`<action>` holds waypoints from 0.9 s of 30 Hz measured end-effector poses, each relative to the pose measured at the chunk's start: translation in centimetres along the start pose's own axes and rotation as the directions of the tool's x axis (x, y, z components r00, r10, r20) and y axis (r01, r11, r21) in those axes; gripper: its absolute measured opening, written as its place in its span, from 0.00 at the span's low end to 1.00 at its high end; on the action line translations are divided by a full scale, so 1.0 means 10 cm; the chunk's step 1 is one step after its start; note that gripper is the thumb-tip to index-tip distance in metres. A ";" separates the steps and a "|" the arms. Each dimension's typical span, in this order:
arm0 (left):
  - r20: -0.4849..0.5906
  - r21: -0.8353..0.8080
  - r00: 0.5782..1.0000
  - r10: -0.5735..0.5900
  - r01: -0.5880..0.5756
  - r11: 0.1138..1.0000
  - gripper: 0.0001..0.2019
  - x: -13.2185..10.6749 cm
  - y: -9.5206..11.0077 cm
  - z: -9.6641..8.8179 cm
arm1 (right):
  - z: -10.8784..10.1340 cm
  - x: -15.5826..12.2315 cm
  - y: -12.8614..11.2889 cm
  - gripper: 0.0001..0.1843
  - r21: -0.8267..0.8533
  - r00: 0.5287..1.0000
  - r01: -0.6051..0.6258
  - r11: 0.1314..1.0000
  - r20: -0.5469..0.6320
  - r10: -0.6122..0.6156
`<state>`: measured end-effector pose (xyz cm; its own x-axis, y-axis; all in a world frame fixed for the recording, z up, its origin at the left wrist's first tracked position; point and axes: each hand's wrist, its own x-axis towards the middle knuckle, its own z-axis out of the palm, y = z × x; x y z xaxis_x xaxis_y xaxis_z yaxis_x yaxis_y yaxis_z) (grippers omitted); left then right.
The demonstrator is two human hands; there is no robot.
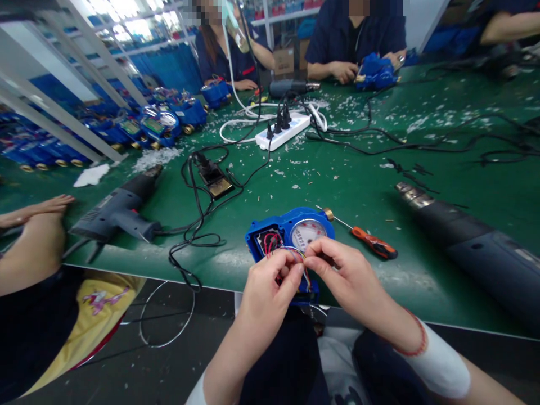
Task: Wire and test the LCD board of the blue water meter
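A blue water meter (291, 222) with a round dial (309, 232) lies at the table's near edge, its side housing open and red wires (272, 242) showing inside. Over it, my left hand (272, 281) pinches thin coloured wires (301, 256) between thumb and forefinger. My right hand (341, 267) meets it fingertip to fingertip, closed on the same wires. The exact wire ends are hidden by my fingers. Just right of the meter lies an orange and black screwdriver (374, 243), its shaft pointing to the meter's brass fitting (328, 214).
Heat guns lie left (118, 208) and right (468, 242) on the green table (337, 174). A white power strip (283, 132) and black cables stand beyond. More blue meters (158, 121) are grouped far left. Co-workers sit opposite; another person's arm (34, 236) rests at left.
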<state>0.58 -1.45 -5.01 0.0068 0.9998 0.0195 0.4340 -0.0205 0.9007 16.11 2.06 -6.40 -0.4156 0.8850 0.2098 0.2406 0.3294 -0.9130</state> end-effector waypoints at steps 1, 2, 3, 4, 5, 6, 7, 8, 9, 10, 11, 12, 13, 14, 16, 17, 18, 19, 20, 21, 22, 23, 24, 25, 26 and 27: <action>0.010 0.002 1.000 -0.008 0.008 1.000 0.07 -0.02 0.01 0.00 | 0.01 -0.02 0.00 0.09 0.059 0.998 -0.056 0.997 0.003 0.056; 0.018 -0.016 1.000 -0.019 0.019 1.000 0.07 -0.03 0.01 0.01 | 0.02 -0.04 0.00 0.09 0.131 0.993 -0.120 0.984 0.017 0.118; 0.023 -0.044 0.999 -0.033 0.034 0.998 0.07 -0.03 0.01 0.02 | 0.02 -0.06 0.00 0.10 0.212 0.983 -0.184 0.960 0.041 0.180; 0.028 -0.075 0.998 -0.049 0.051 0.996 0.06 -0.04 0.01 0.03 | 0.03 -0.07 0.00 0.11 0.293 0.969 -0.245 0.924 0.069 0.236; 0.033 -0.106 0.997 -0.067 0.070 0.992 0.06 -0.04 0.00 0.04 | 0.03 -0.07 0.00 0.12 0.366 0.955 -0.296 0.882 0.098 0.280; 0.040 -0.131 0.996 -0.085 0.089 0.987 0.06 -0.05 0.00 0.05 | 0.04 -0.08 0.00 0.14 0.426 0.943 -0.332 0.842 0.123 0.310; 0.046 -0.149 0.994 -0.100 0.106 0.983 0.05 -0.05 -0.01 0.06 | 0.04 -0.09 0.01 0.15 0.469 0.935 -0.352 0.810 0.138 0.327; 0.049 -0.161 0.993 -0.110 0.116 0.980 0.05 -0.06 -0.02 0.07 | 0.04 -0.10 0.02 0.16 0.497 0.932 -0.358 0.791 0.143 0.332; 0.049 -0.165 0.992 -0.113 0.120 0.979 0.05 -0.06 -0.02 0.08 | 0.04 -0.11 0.03 0.15 0.509 0.935 -0.351 0.786 0.138 0.328; 0.046 -0.163 0.993 -0.112 0.118 0.980 0.04 -0.07 -0.03 0.09 | 0.04 -0.12 0.05 0.14 0.507 0.940 -0.336 0.794 0.127 0.317; 0.041 -0.152 0.994 -0.105 0.110 0.982 0.04 -0.08 -0.03 0.10 | 0.04 -0.14 0.06 0.13 0.491 0.947 -0.316 0.812 0.111 0.301; 0.033 -0.134 0.995 -0.094 0.097 0.986 0.04 -0.08 -0.03 0.11 | 0.03 -0.15 0.07 0.11 0.461 0.956 -0.289 0.839 0.088 0.281; 0.020 -0.109 0.997 -0.077 0.079 0.991 0.03 -0.09 -0.02 0.11 | 0.03 -0.17 0.07 0.09 0.417 0.966 -0.251 0.874 0.055 0.252; 0.002 -0.073 0.998 -0.057 0.057 0.996 0.03 -0.10 -0.01 0.12 | 0.03 -0.18 0.08 0.06 0.356 0.977 -0.207 0.912 0.022 0.213; -0.044 0.031 0.999 0.001 0.000 1.000 0.04 -0.12 0.00 0.13 | 0.02 -0.19 0.08 0.02 0.198 0.993 -0.102 0.975 -0.031 0.111; -0.062 0.093 0.997 0.037 -0.031 0.995 0.05 -0.13 0.00 0.13 | 0.02 -0.20 0.08 0.02 0.116 0.998 -0.046 0.992 -0.047 0.052; -0.074 0.155 0.995 0.072 -0.059 0.986 0.06 -0.14 0.00 0.14 | 0.02 -0.20 0.08 0.04 0.044 0.999 0.006 0.999 -0.054 -0.004; -0.078 0.212 0.992 0.104 -0.085 0.974 0.07 -0.15 0.00 0.14 | 0.02 -0.21 0.09 0.05 -0.013 0.997 0.052 0.999 -0.052 -0.052; -0.078 0.259 0.988 0.131 -0.107 0.960 0.07 -0.15 -0.01 0.15 | 0.03 -0.22 0.09 0.05 -0.055 0.994 0.092 0.994 -0.046 -0.095; -0.077 0.294 0.985 0.154 -0.125 0.948 0.07 -0.16 -0.01 0.16 | 0.03 -0.23 0.10 0.05 -0.084 0.990 0.129 0.988 -0.042 -0.133; -0.078 0.319 0.983 0.169 -0.136 0.938 0.07 -0.16 -0.02 0.17 | 0.05 -0.24 0.12 0.05 -0.101 0.986 0.159 0.982 -0.036 -0.163; -0.081 0.332 0.981 0.177 -0.141 0.933 0.07 -0.16 -0.02 0.17 | 0.06 -0.25 0.13 0.05 -0.103 0.984 0.170 0.980 -0.030 -0.174; -0.085 0.331 0.980 0.180 -0.143 0.933 0.07 -0.16 -0.02 0.18 | 0.07 -0.26 0.14 0.05 -0.089 0.986 0.162 0.983 -0.025 -0.165; -0.086 0.316 0.981 0.176 -0.140 0.938 0.07 -0.16 -0.02 0.18 | 0.08 -0.27 0.15 0.05 -0.051 0.991 0.132 0.990 -0.024 -0.133; -0.086 0.291 0.982 0.166 -0.134 0.947 0.07 -0.16 -0.02 0.19 | 0.09 -0.27 0.16 0.06 0.015 0.997 0.079 0.997 -0.013 -0.079; -0.085 0.262 0.984 0.155 -0.128 0.957 0.07 -0.16 -0.02 0.19 | 0.10 -0.26 0.17 0.07 0.102 1.000 0.009 0.995 0.008 -0.009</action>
<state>2.20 -3.03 -6.01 -0.0027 0.9807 0.1955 0.6505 -0.1468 0.7452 16.73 -0.01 -8.80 -0.4251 0.8791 0.2155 0.1459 0.3015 -0.9422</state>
